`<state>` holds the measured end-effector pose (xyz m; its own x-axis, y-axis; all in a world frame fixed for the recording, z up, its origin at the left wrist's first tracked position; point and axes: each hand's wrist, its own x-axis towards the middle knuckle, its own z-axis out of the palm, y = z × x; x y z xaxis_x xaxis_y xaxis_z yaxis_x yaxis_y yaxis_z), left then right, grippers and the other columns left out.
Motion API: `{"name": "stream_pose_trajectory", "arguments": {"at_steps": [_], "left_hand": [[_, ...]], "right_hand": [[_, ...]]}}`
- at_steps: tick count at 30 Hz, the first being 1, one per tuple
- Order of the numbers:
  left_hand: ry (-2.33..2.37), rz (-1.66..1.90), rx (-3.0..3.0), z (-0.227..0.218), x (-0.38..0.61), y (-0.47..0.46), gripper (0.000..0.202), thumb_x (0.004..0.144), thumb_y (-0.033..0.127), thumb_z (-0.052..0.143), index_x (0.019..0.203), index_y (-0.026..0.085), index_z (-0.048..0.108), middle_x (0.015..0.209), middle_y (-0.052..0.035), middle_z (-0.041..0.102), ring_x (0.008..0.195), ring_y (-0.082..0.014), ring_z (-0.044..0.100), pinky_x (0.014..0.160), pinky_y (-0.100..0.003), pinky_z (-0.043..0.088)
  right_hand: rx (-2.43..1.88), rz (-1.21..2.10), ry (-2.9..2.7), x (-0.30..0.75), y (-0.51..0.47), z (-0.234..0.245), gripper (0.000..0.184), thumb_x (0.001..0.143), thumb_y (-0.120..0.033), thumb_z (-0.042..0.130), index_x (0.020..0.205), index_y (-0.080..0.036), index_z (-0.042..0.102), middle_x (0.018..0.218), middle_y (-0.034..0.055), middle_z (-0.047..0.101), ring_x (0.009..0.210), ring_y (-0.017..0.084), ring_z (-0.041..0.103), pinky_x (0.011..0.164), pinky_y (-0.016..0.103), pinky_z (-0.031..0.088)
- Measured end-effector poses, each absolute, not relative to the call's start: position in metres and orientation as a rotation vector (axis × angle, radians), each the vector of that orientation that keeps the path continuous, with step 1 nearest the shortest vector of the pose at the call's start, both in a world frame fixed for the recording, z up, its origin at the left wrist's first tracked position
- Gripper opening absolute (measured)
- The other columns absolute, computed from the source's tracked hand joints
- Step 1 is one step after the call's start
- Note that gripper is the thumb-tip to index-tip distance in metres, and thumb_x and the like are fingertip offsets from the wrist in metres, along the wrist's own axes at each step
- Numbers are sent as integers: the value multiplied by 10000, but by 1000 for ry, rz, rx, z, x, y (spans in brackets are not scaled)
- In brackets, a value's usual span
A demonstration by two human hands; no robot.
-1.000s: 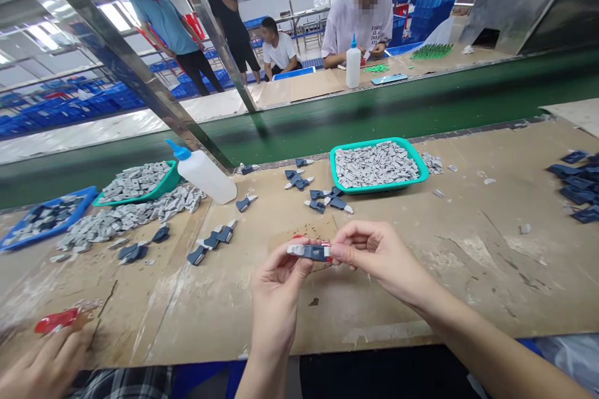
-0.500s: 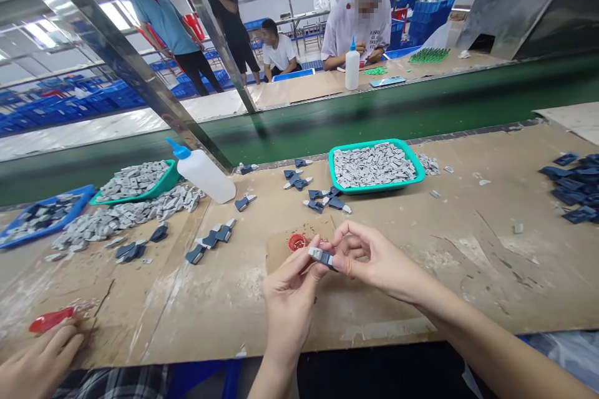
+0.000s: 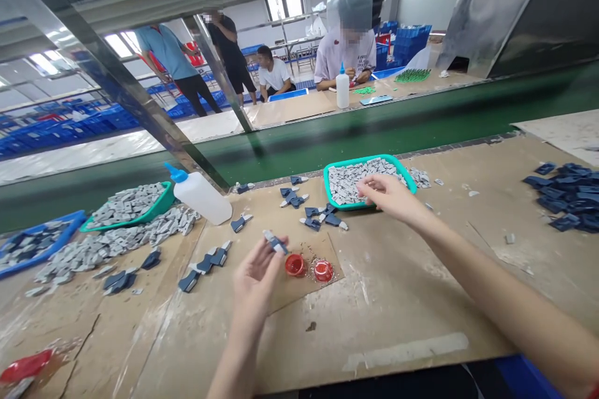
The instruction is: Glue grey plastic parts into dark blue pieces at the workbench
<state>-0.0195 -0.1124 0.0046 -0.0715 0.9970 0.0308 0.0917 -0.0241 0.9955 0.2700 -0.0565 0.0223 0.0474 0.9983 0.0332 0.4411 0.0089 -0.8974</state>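
Observation:
My left hand (image 3: 257, 274) is closed on a small dark-blue and grey plastic piece (image 3: 276, 243), pinched between thumb and fingers with its grey end pointing up and left. Just right of it, two small red caps sit on a cardboard square: one red cap (image 3: 294, 265) holds a glossy red-looking liquid, the other red cap (image 3: 323, 270) is wet around its edge. My right hand (image 3: 386, 193) reaches over the front of a teal tray (image 3: 327, 190) heaped with small grey pieces (image 3: 346, 177). Its fingers are loosely bent and apart, with nothing visible in them.
Several blue-and-grey pieces (image 3: 294, 198) lie behind the caps. A white squeeze bottle (image 3: 203, 198) leans at left near grey pieces (image 3: 126, 237) and a blue tray (image 3: 70, 224). Dark-blue parts (image 3: 571, 196) are heaped at right. Beyond the green belt (image 3: 290, 149) a person (image 3: 346, 56) works.
My right hand has let go of the blue-and-grey piece and moved up and right to the teal tray. My left hand has moved left with the piece, uncovering the red caps.

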Motion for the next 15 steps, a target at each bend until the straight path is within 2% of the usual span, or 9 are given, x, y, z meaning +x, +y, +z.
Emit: {"name": "stream_pose_trajectory", "arguments": {"at_steps": [2, 4, 8, 10, 12, 15], "left_hand": [[1503, 1219, 1495, -5, -48, -90, 606, 767, 324, 642, 1318, 131, 481, 1155, -140, 663, 1092, -252, 612, 960, -371, 468], [1735, 1010, 1835, -12, -73, -70, 548, 792, 319, 578, 1309, 157, 492, 1138, -129, 670, 1056, -276, 628, 881, -378, 502], [1949, 279, 2406, -13, -98, -48, 566, 847, 283, 425, 1389, 133, 364, 904, -123, 715, 821, -307, 684, 669, -379, 502], [1930, 90, 2510, -10, -101, -44, 559, 865, 261, 363, 1402, 115, 310, 857, -114, 711, 763, -299, 684, 628, -369, 489], [1909, 33, 2558, -9, -103, -39, 492, 856, 226, 342, 1336, 130, 385, 948, -131, 702, 791, -298, 684, 631, -377, 493], [1851, 56, 2603, -9, -107, -27, 389, 812, 156, 340, 1153, 147, 528, 1131, -163, 650, 1007, -322, 635, 745, -422, 501]], "right_hand": [[-1703, 619, -1653, 289, -32, 15, 213, 841, -346, 540, 944, -194, 648, 941, 61, 692, 776, 179, 636, 615, 258, 464], [-1798, 482, -1762, 298, -11, 9, 192, 825, -289, 563, 958, -209, 677, 949, 45, 703, 806, 187, 638, 656, 267, 461], [-1820, 497, -1878, 290, 17, 5, 128, 755, -291, 668, 841, -225, 735, 869, 32, 728, 796, 198, 646, 670, 259, 446], [-1835, 519, -1929, 282, 26, 5, 133, 740, -340, 692, 779, -225, 745, 829, 37, 734, 781, 201, 649, 654, 251, 439], [-1879, 528, -1964, 275, 33, 6, 162, 727, -369, 708, 749, -213, 746, 791, 52, 734, 758, 211, 650, 620, 254, 427], [-1967, 528, -2014, 269, 40, 10, 146, 676, -319, 757, 719, -180, 741, 731, 79, 724, 718, 231, 648, 583, 264, 409]]}}
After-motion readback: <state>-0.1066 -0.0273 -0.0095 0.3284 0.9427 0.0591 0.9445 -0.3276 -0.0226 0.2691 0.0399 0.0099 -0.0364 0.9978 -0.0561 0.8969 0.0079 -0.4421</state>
